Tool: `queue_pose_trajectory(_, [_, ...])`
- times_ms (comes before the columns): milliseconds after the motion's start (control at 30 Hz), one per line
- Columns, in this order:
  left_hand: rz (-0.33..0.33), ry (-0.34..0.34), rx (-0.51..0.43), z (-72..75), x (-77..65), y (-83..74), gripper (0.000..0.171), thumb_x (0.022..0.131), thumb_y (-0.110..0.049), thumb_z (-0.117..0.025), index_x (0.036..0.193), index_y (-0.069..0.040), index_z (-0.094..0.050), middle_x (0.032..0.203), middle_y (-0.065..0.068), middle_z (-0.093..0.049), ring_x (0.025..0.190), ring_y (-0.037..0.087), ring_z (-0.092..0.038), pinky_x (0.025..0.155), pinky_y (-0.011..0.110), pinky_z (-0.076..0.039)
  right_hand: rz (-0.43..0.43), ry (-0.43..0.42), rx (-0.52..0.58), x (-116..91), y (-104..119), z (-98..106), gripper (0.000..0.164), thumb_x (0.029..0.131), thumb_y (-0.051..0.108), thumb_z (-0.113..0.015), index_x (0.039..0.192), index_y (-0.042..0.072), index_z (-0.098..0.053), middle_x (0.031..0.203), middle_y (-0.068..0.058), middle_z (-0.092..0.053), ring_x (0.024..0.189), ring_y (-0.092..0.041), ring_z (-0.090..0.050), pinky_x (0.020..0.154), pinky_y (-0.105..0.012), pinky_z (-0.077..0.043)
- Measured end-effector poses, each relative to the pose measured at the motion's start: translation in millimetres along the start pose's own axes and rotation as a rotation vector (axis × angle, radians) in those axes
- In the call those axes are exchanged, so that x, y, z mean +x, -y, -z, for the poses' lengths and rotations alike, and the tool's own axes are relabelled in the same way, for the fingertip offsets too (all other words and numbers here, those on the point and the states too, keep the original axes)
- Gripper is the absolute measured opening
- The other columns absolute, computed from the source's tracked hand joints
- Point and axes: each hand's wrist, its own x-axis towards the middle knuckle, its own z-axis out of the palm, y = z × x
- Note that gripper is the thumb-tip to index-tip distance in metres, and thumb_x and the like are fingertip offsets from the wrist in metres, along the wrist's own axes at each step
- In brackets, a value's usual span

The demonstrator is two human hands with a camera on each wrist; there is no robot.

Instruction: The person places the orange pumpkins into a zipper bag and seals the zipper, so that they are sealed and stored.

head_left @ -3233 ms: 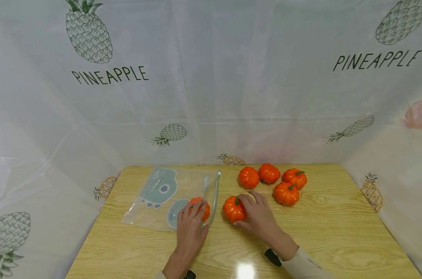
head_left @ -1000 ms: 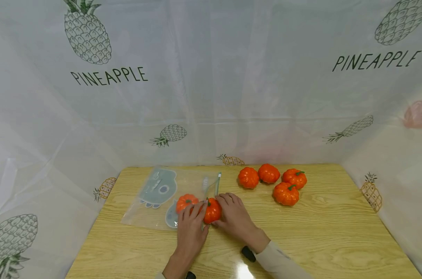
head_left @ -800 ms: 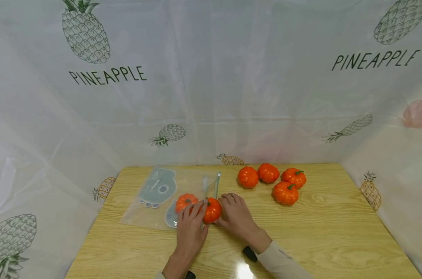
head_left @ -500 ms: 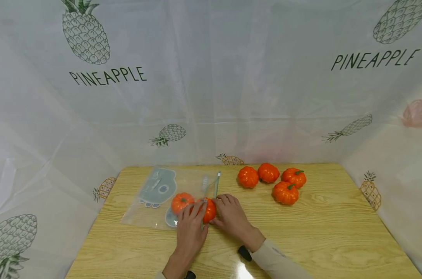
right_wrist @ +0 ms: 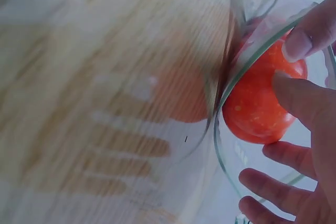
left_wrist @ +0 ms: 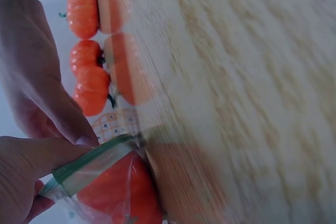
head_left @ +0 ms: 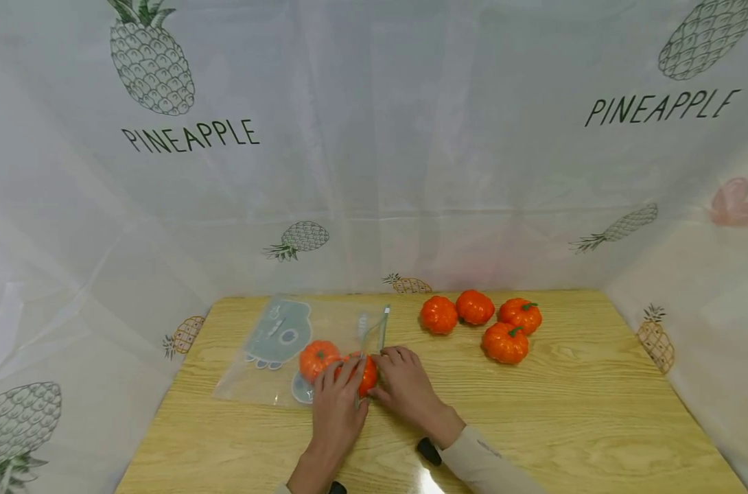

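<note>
My left hand (head_left: pixel 338 412) pinches the near part of the green zip edge (left_wrist: pixel 89 166) of a clear zip bag (head_left: pixel 343 317), which lies flat on the table with its mouth facing right. One small orange pumpkin (head_left: pixel 314 357) rests inside the bag. A second pumpkin (head_left: pixel 369 376) sits in the mouth, partly hidden by the left fingers. My right hand (head_left: pixel 407 387) presses against its right side. In the right wrist view, the right thumb (right_wrist: pixel 302 100) touches this pumpkin and the other fingers spread out straight, one tip at its edge.
Several more orange pumpkins (head_left: pixel 506 344) are grouped at the back right of the wooden table (head_left: pixel 571 412). A white cloth (head_left: pixel 374 165) printed with pineapples hangs around the back and sides. Blue cartoon prints (head_left: pixel 287 322) mark the bag.
My right hand took the second pumpkin, brought it left to the bag mouth and pushed it in. The first pumpkin slid deeper leftward. The left hand stayed at the bag edge.
</note>
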Motion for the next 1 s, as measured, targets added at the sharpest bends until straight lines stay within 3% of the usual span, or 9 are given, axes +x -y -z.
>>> queue_pose_trajectory(167, [0.023, 0.007, -0.031, -1.3, 0.3, 1.2, 0.078, 0.063, -0.018, -0.103, 0.135, -0.01, -0.073, 0.138, 0.002, -0.068, 0.124, 0.033, -0.058, 0.102, 0.05, -0.048, -0.025, -0.013, 0.009, -1.5, -0.4, -0.3, 0.057, 0.089, 0.037, -0.086, 0.133, 0.005, -0.069, 0.134, -0.015, -0.066, 0.129, -0.038, -0.057, 0.112, -0.058, -0.044])
queue_pose_trajectory(500, [0.039, -0.022, -0.082, -1.3, 0.5, 5.1, 0.075, 0.062, -0.011, -0.101, 0.132, -0.008, -0.075, 0.136, 0.003, -0.068, 0.123, 0.034, -0.058, 0.101, 0.051, -0.049, 0.013, 0.009, 0.003, 0.5, 2.6, -1.7, 0.057, 0.092, 0.037, -0.083, 0.136, 0.005, -0.067, 0.135, -0.015, -0.065, 0.129, -0.037, -0.057, 0.111, -0.056, -0.045])
queue_pose_trajectory(867, [0.009, -0.037, -0.075, -3.6, 0.0, 8.8, 0.076, 0.062, -0.019, -0.104, 0.131, -0.009, -0.075, 0.134, 0.001, -0.069, 0.124, 0.032, -0.057, 0.102, 0.053, -0.047, 0.054, 0.044, -0.07, 2.6, 6.7, -3.7, 0.057, 0.095, 0.033, -0.08, 0.143, 0.008, -0.065, 0.136, -0.015, -0.064, 0.13, -0.034, -0.058, 0.112, -0.053, -0.045])
queue_pose_trajectory(1000, [0.019, -0.029, -0.088, -2.5, 0.4, 10.5, 0.08, 0.06, -0.016, -0.103, 0.134, -0.01, -0.074, 0.135, 0.002, -0.068, 0.125, 0.035, -0.058, 0.102, 0.054, -0.048, 0.038, 0.027, -0.038, -0.6, 1.7, 0.9, 0.058, 0.093, 0.032, -0.082, 0.142, 0.007, -0.065, 0.138, -0.016, -0.063, 0.131, -0.037, -0.056, 0.113, -0.055, -0.043])
